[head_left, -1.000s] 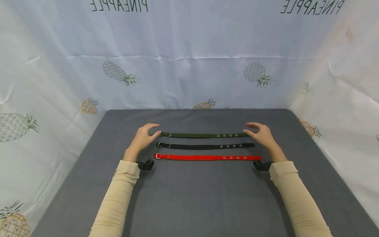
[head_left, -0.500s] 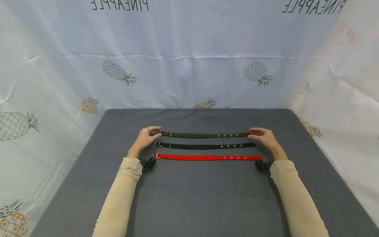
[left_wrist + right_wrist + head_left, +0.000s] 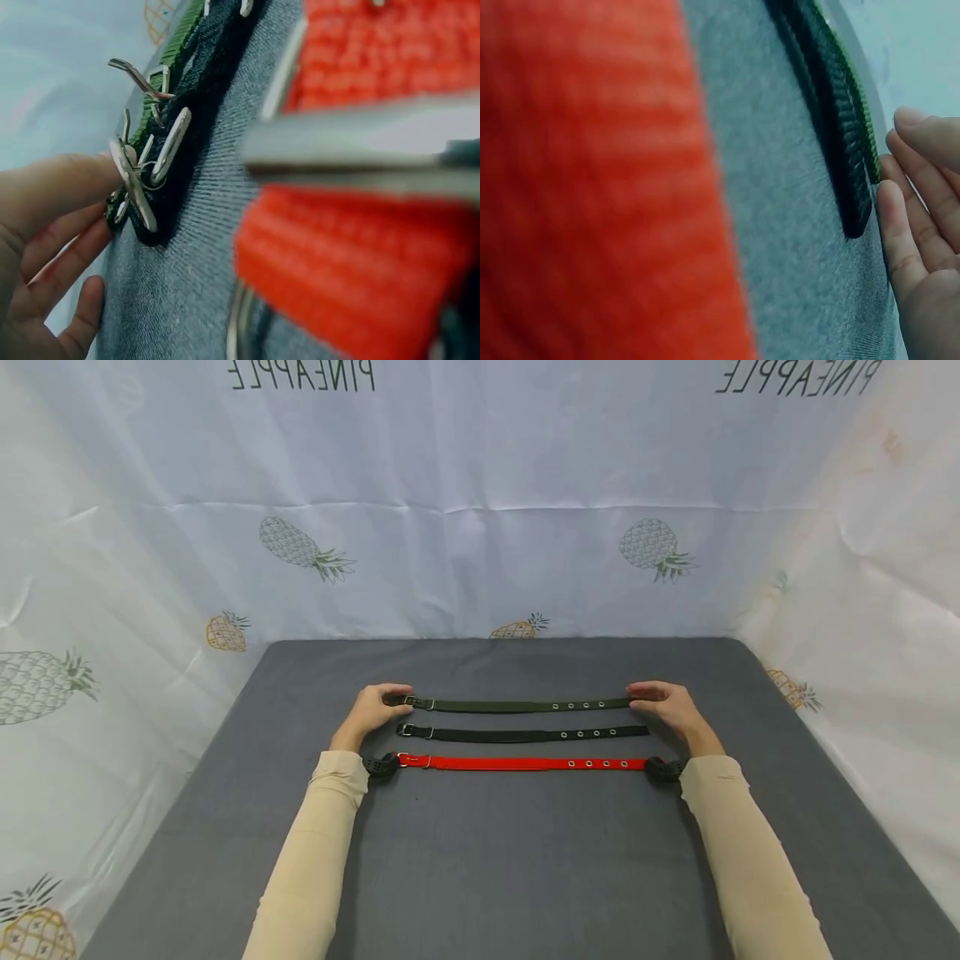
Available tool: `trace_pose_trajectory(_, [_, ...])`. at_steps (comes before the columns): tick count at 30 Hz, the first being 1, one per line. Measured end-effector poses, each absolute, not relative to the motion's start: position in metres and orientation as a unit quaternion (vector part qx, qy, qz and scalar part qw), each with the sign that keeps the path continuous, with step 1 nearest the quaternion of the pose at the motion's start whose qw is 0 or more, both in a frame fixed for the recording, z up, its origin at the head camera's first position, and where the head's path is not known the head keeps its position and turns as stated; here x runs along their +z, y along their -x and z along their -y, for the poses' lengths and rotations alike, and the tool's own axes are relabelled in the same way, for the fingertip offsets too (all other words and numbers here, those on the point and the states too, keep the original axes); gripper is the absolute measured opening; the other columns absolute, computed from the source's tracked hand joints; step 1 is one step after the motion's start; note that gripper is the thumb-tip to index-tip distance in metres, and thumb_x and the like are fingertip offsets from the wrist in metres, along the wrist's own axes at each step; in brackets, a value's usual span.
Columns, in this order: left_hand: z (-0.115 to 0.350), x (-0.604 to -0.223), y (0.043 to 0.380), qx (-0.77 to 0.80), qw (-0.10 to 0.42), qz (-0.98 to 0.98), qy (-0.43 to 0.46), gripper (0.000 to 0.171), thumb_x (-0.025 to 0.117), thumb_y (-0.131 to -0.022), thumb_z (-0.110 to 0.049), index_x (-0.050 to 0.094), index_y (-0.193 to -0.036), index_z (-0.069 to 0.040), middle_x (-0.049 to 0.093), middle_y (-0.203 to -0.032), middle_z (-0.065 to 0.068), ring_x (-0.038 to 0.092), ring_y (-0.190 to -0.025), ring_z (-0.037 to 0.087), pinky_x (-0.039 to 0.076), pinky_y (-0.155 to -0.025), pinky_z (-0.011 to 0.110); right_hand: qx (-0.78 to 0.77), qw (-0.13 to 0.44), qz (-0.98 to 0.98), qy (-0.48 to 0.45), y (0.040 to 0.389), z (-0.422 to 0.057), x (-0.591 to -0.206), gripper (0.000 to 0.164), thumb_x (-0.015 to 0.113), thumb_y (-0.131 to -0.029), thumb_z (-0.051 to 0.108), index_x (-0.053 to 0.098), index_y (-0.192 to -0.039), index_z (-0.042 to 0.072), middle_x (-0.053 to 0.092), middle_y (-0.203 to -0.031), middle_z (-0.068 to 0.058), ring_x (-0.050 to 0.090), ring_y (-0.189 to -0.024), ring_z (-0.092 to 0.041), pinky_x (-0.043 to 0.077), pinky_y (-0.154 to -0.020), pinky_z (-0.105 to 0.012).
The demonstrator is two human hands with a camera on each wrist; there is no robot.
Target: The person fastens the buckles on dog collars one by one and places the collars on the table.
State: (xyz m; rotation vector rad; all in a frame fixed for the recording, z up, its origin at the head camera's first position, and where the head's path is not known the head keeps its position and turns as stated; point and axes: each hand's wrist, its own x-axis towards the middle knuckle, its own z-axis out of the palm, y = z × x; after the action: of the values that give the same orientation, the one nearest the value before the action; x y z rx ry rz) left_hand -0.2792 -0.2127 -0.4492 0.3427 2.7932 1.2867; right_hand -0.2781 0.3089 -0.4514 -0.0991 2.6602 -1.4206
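Left hand (image 3: 372, 708) and right hand (image 3: 672, 706) at opposite ends of the green strap (image 3: 495, 706)
It's farthest back on the gray table (image 3: 525, 860), past the black strap (image 3: 495, 736) and red strap (image 3: 502, 764). Can't tell if the left fingers grip it; right ones look loose, thumb apart.

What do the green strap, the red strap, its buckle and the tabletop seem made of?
Green strap: matte woven webbing, perhaps nylon; the wrist views show ribbing.
Red strap: coarse matte webbing, with visible weave; fibre uncertain.
Buckle: probably metal, smooth and silvery with bright reflections.
Tabletop: apparently matte grey cloth, finely textured up close; what lies beneath isn't visible.
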Motion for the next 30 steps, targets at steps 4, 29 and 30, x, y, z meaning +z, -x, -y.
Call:
trace_pose_trajectory(4, [0.21, -0.45, 0.281, 0.4, 0.016, -0.909, -0.117, 0.04, 0.071, -0.086, -0.007, 0.063, -0.123, 0.002, 0.061, -0.128, 0.025, 0.054, -0.122, 0.041, 0.044, -0.104, 0.054, -0.443, 0.056, -0.893, 0.043, 0.279, -0.311, -0.451, 0.046, 0.067, -0.091, 0.016, 0.056, -0.131, -0.003, 0.054, -0.136, -0.029, 0.047, -0.086, 0.023, 0.043, -0.105, -0.052])
trace_pose_trajectory(29, [0.208, -0.438, 0.28, 0.371, -0.043, -0.917, -0.14, 0.027, 0.072, -0.085, -0.008, 0.071, -0.11, 0.001, 0.067, -0.114, 0.023, 0.062, -0.106, 0.038, 0.052, -0.091, 0.05, -0.354, 0.046, -0.929, 0.092, 0.278, -0.306, -0.441, 0.031, 0.064, -0.093, 0.016, 0.065, -0.118, -0.002, 0.061, -0.118, -0.025, 0.061, -0.101, -0.029, 0.054, -0.087, -0.044])
trace_pose_trajectory(30, [0.209, -0.438, 0.279, 0.376, -0.048, -0.915, -0.141, 0.026, 0.071, -0.085, -0.007, 0.071, -0.11, 0.002, 0.067, -0.114, 0.023, 0.062, -0.106, 0.038, 0.052, -0.092, 0.05, -0.359, 0.048, -0.927, 0.093, 0.277, -0.305, -0.44, 0.032, 0.063, -0.094, 0.016, 0.064, -0.119, -0.003, 0.06, -0.12, -0.026, 0.06, -0.104, -0.033, 0.053, -0.089, -0.047])
